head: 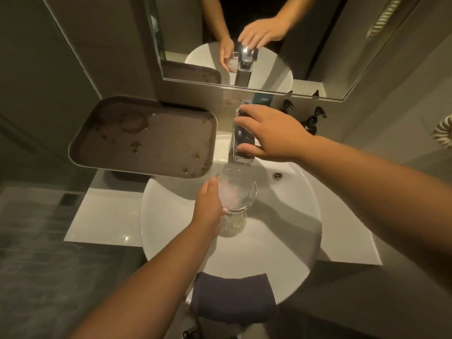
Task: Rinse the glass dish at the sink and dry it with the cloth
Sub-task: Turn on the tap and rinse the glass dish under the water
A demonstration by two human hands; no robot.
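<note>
Tray (146, 138) beside sink (293, 236); cloth (232, 297) draped on rim.

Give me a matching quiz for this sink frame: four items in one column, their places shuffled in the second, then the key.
Items
1. glass dish
2. dark cloth
3. brown tray
4. right hand

Places
A. draped over the near rim of the basin
B. on the faucet handle
C. on the counter left of the faucet, spotted with stains
D. held by the left hand over the basin, below the spout

Pairs: 1-D, 2-A, 3-C, 4-B
</note>
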